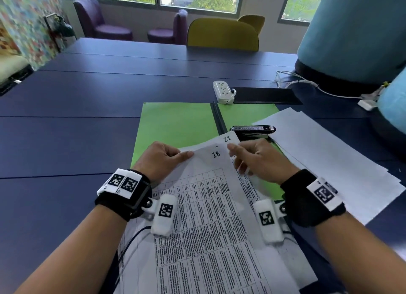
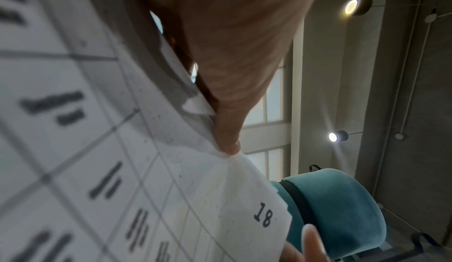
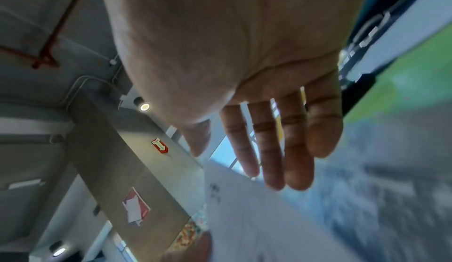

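Both hands: left hand [image 1: 163,159] pinches page 18 [image 1: 208,206] — right hand [image 1: 259,159] fingers straight, empty.
Page 21 [image 1: 227,140]: may cling, lifting too.

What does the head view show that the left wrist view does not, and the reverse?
Only the head view shows the green folder, the black stapler, the power strip and the sheet numbered 21. Only the left wrist view shows lit ceiling lamps. Both show the left hand pinching the sheet numbered 18.
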The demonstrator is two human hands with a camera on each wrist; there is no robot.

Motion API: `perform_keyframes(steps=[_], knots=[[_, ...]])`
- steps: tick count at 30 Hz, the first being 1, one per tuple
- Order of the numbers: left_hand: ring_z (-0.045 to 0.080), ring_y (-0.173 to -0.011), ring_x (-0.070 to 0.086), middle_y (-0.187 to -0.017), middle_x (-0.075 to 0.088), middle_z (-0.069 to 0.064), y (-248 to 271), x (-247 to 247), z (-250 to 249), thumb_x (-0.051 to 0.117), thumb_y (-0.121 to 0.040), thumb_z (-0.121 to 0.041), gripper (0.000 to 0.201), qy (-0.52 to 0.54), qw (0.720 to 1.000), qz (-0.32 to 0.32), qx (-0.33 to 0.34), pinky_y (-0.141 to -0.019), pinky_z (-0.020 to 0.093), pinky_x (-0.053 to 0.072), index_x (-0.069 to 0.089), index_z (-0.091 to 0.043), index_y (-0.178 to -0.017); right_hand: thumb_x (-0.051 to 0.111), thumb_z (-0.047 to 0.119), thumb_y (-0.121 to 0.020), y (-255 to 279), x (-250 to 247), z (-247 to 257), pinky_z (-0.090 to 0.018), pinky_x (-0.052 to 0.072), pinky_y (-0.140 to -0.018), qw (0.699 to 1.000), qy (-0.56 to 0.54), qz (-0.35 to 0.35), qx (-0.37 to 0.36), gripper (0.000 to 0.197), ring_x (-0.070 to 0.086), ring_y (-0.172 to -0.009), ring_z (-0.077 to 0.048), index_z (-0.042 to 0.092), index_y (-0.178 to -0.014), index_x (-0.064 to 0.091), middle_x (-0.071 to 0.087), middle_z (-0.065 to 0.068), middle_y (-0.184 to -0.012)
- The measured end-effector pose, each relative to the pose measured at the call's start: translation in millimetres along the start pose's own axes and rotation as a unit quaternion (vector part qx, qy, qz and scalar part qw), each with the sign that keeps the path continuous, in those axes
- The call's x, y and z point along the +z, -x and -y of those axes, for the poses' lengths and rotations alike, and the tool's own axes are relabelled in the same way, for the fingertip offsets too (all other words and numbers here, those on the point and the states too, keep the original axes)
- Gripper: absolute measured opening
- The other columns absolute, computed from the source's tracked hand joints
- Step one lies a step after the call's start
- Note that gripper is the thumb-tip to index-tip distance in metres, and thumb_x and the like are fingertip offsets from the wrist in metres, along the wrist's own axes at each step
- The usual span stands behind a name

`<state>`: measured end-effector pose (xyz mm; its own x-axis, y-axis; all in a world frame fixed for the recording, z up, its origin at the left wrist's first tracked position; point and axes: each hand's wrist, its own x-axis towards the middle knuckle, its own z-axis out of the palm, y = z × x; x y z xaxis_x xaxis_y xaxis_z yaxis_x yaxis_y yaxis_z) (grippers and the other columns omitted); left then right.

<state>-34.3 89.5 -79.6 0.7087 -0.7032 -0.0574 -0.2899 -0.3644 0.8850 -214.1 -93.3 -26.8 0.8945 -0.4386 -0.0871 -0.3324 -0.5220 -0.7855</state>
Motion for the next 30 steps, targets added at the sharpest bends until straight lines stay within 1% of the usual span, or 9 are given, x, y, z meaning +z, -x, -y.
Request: perform_keyframes(steps=[2, 5, 9, 11, 13, 16, 23, 28, 30], knots=[[0.018, -0.048, 0.018, -0.051, 0.026, 0.0, 0.1, 0.2, 0.3, 0.074, -0.085, -0.05, 0.05, -0.004, 1.0, -0.003, -0.002, -0.045, 0.02, 0.016, 0.067, -0.01, -0.055, 0.052, 0.058, -0.091, 5.8, 13.9, -1.8, -0.026, 0.042, -0.053, 0.999, -0.027, 0.025, -0.014, 0.062, 0.051, -0.056, -0.018, -0.002, -0.084, 0.064, 0.061, -0.016, -0.068], [0.019, -0.049, 0.018, -0.054, 0.027, 0.003, -1.2, 0.8, 0.8, 0.074, -0.085, -0.05, 0.053, 0.003, 1.0, -0.004, -0.002, -0.045, 0.021, 0.016, 0.066, -0.005, -0.058, 0.065, 0.034, -0.093, 4.6, 20.2, -8.0, -0.022, 0.036, -0.052, 0.999, -0.042, -0.001, -0.028, 0.034, 0.043, -0.051, -0.008, 0.011, -0.069, 0.063, 0.053, 0.002, -0.053], [0.018, -0.046, 0.015, -0.049, 0.024, -0.001, -2.4, 1.1, 1.2, 0.069, -0.089, -0.051, 0.059, 0.003, 1.0, -0.006, 0.002, -0.046, 0.024, 0.016, 0.043, -0.017, -0.049, 0.077, 0.012, -0.083, -2.2, 20.3, -20.3, -0.041, 0.053, -0.066, 0.988, -0.132, -0.072, -0.028, 0.01, 0.06, -0.066, -0.033, 0.012, -0.078, 0.069, 0.069, -0.027, -0.085], [0.017, -0.047, 0.015, -0.051, 0.024, 0.001, -3.2, 1.3, 1.9, 0.066, -0.09, -0.053, 0.058, 0.012, 1.0, -0.005, 0.003, -0.044, 0.022, 0.019, 0.046, -0.013, -0.053, 0.077, 0.004, -0.08, -1.7, 23.8, -23.9, -0.045, 0.057, -0.075, 0.983, -0.172, -0.052, -0.041, 0.013, 0.067, -0.079, -0.036, 0.016, -0.077, 0.073, 0.072, -0.02, -0.091], [0.018, -0.05, 0.018, -0.054, 0.028, 0.004, -4.2, 1.6, 3.2, 0.067, -0.088, -0.054, 0.059, 0.02, 1.0, -0.001, -0.002, -0.046, 0.022, 0.02, 0.055, -0.008, -0.053, 0.077, -0.003, -0.077, 1.0, 27.5, -26.5, -0.037, 0.058, -0.083, 0.98, -0.188, -0.005, -0.058, 0.016, 0.07, -0.093, -0.025, 0.013, -0.081, 0.077, 0.075, -0.01, -0.1], [0.021, -0.055, 0.029, -0.052, 0.04, 0.001, -6.3, 2.6, 5.2, 0.072, -0.083, -0.056, 0.041, 0.022, 1.0, 0.006, -0.007, -0.055, 0.031, 0.027, 0.077, -0.019, -0.065, 0.083, 0.007, -0.069, 1.3, 26.9, -30.5, -0.031, 0.057, -0.087, 0.981, -0.178, 0.036, -0.063, 0.016, 0.068, -0.104, -0.018, 0.008, -0.085, 0.078, 0.072, -0.002, -0.11], [0.012, -0.058, 0.053, -0.064, 0.071, -0.002, -10.1, 2.7, 8.6, 0.078, -0.082, -0.047, 0.02, 0.02, 1.0, 0.002, 0.008, -0.064, 0.031, 0.045, 0.081, -0.028, -0.075, 0.083, 0.018, -0.064, 4.5, 25.6, -30.4, -0.04, 0.057, -0.09, 0.979, -0.183, 0.055, -0.068, 0.02, 0.067, -0.102, -0.023, 0.012, -0.082, 0.079, 0.07, -0.005, -0.112], [0.02, -0.055, 0.033, -0.05, 0.048, -0.001, -9.0, 4.8, 9.2, 0.071, -0.079, -0.058, 0.043, 0.059, 0.998, -0.003, 0.006, -0.059, 0.032, 0.031, 0.079, -0.016, -0.071, 0.077, 0.029, -0.073, 8.7, 24.4, -27.5, -0.03, 0.055, -0.089, 0.978, -0.191, 0.06, -0.061, 0.024, 0.065, -0.106, -0.018, 0.005, -0.079, 0.077, 0.072, -0.003, -0.108], [0.018, -0.05, 0.036, -0.047, 0.051, -0.003, -7.5, 4.1, 8.2, 0.074, -0.083, -0.05, 0.039, 0.048, 0.999, -0.004, 0.006, -0.057, 0.028, 0.032, 0.079, -0.014, -0.068, 0.075, 0.033, -0.076, 6.7, 26.0, -30.2, -0.029, 0.053, -0.085, 0.979, -0.191, 0.027, -0.064, 0.031, 0.066, -0.099, -0.021, 0.002, -0.08, 0.076, 0.073, -0.009, -0.1]])
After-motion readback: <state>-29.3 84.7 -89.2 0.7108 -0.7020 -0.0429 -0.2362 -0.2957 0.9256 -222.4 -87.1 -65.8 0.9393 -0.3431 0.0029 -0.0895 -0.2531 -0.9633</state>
